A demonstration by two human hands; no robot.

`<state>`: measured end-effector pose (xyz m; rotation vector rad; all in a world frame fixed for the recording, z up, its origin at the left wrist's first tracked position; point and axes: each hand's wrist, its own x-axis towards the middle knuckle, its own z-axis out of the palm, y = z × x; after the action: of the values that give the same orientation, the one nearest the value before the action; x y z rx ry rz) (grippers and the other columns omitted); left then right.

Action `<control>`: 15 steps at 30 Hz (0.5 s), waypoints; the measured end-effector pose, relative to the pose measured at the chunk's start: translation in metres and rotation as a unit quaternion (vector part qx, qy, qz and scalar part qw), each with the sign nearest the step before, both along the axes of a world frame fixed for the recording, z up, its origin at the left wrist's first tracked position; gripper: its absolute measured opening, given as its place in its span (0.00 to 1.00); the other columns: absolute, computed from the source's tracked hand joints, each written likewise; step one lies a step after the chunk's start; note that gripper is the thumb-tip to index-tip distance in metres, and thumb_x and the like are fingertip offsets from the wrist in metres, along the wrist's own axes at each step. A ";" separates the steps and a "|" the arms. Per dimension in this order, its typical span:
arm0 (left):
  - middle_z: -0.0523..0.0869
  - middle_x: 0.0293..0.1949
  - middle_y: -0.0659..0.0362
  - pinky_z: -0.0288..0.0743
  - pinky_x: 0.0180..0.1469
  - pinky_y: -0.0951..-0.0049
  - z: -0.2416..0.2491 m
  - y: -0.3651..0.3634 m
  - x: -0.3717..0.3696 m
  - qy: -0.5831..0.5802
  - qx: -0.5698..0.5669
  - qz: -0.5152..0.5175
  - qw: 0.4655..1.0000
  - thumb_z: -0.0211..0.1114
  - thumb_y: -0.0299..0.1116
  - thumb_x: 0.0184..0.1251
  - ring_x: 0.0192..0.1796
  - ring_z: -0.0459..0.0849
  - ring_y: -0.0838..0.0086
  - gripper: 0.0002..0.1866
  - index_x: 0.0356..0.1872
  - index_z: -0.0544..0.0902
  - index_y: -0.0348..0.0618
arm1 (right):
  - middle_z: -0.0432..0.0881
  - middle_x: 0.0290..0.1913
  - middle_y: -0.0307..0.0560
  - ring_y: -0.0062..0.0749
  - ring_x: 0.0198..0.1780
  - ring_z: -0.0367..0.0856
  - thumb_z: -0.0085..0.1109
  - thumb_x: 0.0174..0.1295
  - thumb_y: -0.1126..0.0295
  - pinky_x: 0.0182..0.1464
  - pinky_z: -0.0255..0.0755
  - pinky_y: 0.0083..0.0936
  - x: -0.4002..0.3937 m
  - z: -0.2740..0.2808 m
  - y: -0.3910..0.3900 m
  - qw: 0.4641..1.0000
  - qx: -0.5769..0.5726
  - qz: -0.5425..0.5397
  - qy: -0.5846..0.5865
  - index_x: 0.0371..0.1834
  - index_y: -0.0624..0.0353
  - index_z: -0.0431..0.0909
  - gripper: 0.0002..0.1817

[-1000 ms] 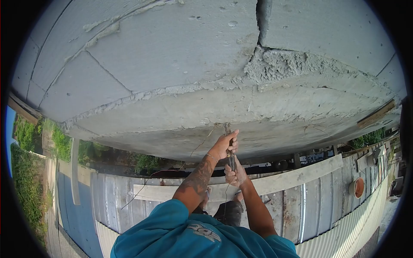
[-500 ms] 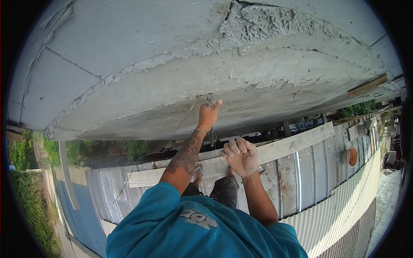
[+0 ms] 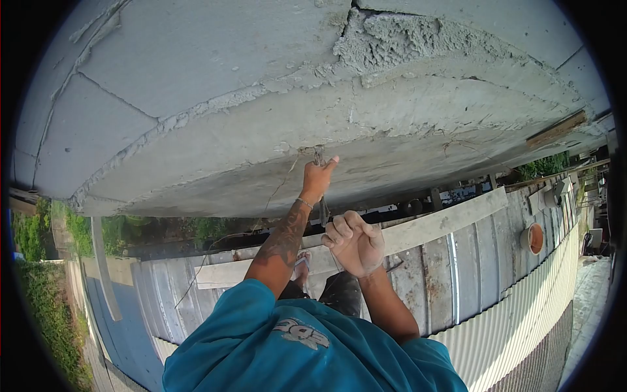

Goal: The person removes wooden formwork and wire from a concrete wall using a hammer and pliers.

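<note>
My left hand (image 3: pixel 317 179) is closed round a metal hand tool (image 3: pixel 323 213) that looks like pincers. The tool's upper end touches the lower edge of the grey concrete wall (image 3: pixel 261 124), and its handle shows below my fist. Thin wire or root strands (image 3: pixel 281 186) hang from the edge beside it. My right hand (image 3: pixel 356 245), dusty and with curled fingers, is just below and right of the handle. A thin dark strand seems to run beneath its fingers; what they hold is too small to make out.
My feet (image 3: pixel 302 264) are on or by a long narrow board (image 3: pixel 450 219) over metal roofing (image 3: pixel 405 287). A round clay-coloured pot (image 3: pixel 533 239) is at the right. Rough mortar (image 3: pixel 411 42) covers part of the wall top. Plants (image 3: pixel 29 235) grow at far left.
My right hand has moved slightly left, closer to the tool's handle, and has turned a little. My left hand stays almost in place on the tool.
</note>
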<state>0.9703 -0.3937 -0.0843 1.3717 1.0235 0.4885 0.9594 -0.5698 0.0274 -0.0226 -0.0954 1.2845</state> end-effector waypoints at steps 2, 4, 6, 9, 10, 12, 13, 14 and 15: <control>0.64 0.11 0.69 0.53 0.17 0.72 0.003 0.000 0.000 0.007 -0.011 0.004 1.000 0.69 0.44 0.58 0.15 0.57 0.81 0.26 0.09 0.66 0.46 | 0.66 0.26 0.32 0.23 0.34 0.65 0.52 0.63 0.62 0.42 0.60 0.25 -0.001 -0.001 -0.002 1.000 -0.015 -0.008 -0.019 0.25 0.48 0.64 0.11; 0.65 0.11 0.68 0.54 0.17 0.72 0.002 0.001 0.000 0.008 -0.009 0.002 1.000 0.69 0.44 0.58 0.15 0.58 0.81 0.26 0.08 0.66 0.45 | 0.67 0.27 0.32 0.22 0.34 0.66 0.54 0.63 0.63 0.41 0.60 0.25 -0.002 -0.004 -0.002 1.000 -0.005 -0.005 -0.004 0.25 0.48 0.64 0.11; 0.65 0.10 0.68 0.54 0.17 0.72 -0.002 0.002 -0.001 0.003 0.005 -0.005 1.000 0.69 0.44 0.58 0.14 0.59 0.81 0.26 0.08 0.67 0.45 | 0.68 0.28 0.32 0.22 0.34 0.65 0.55 0.63 0.63 0.41 0.60 0.24 -0.003 -0.005 -0.003 1.000 -0.008 -0.004 0.002 0.24 0.48 0.64 0.12; 0.65 0.10 0.68 0.55 0.17 0.72 -0.005 0.003 0.000 0.000 -0.011 -0.004 1.000 0.69 0.44 0.58 0.14 0.59 0.81 0.26 0.09 0.67 0.46 | 0.70 0.30 0.33 0.21 0.34 0.66 0.55 0.64 0.63 0.41 0.60 0.23 -0.004 -0.004 -0.004 1.000 -0.025 -0.004 -0.014 0.27 0.49 0.66 0.10; 0.65 0.10 0.68 0.55 0.17 0.72 -0.004 0.002 0.000 0.001 -0.014 -0.002 1.000 0.69 0.44 0.58 0.14 0.59 0.81 0.25 0.09 0.67 0.45 | 0.72 0.31 0.34 0.22 0.35 0.66 0.55 0.64 0.64 0.42 0.61 0.24 -0.004 -0.005 -0.005 0.999 -0.024 -0.003 -0.025 0.29 0.51 0.68 0.09; 0.66 0.11 0.68 0.55 0.17 0.71 0.000 0.000 0.001 0.003 -0.016 0.004 1.000 0.69 0.44 0.58 0.14 0.60 0.81 0.25 0.09 0.69 0.43 | 0.74 0.35 0.37 0.26 0.39 0.69 0.56 0.63 0.65 0.45 0.63 0.27 -0.005 -0.017 -0.004 0.972 -0.138 -0.044 -0.183 0.37 0.55 0.71 0.07; 0.67 0.11 0.66 0.57 0.18 0.70 0.001 0.000 0.001 0.014 -0.013 0.012 1.000 0.69 0.43 0.58 0.14 0.60 0.79 0.25 0.10 0.70 0.42 | 0.76 0.37 0.40 0.30 0.41 0.71 0.58 0.62 0.66 0.48 0.64 0.30 -0.006 -0.038 -0.001 0.909 -0.246 -0.087 -0.324 0.42 0.57 0.71 0.10; 0.68 0.11 0.65 0.58 0.18 0.69 0.001 -0.001 0.003 0.025 -0.010 0.020 0.999 0.69 0.43 0.57 0.15 0.61 0.78 0.24 0.10 0.71 0.40 | 0.77 0.40 0.43 0.34 0.43 0.73 0.59 0.60 0.66 0.50 0.65 0.32 -0.008 -0.057 0.003 0.812 -0.344 -0.128 -0.453 0.47 0.60 0.72 0.15; 0.69 0.11 0.63 0.59 0.19 0.68 0.000 -0.004 0.005 0.036 -0.007 0.028 0.999 0.69 0.43 0.57 0.15 0.62 0.77 0.24 0.11 0.72 0.38 | 0.77 0.42 0.46 0.39 0.47 0.72 0.60 0.57 0.67 0.53 0.63 0.35 -0.013 -0.069 0.005 0.703 -0.394 -0.149 -0.573 0.51 0.63 0.70 0.20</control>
<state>0.9754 -0.3972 -0.0843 1.3585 1.1238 0.4749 0.9469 -0.5649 -0.0417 -1.5440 -0.5777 0.7198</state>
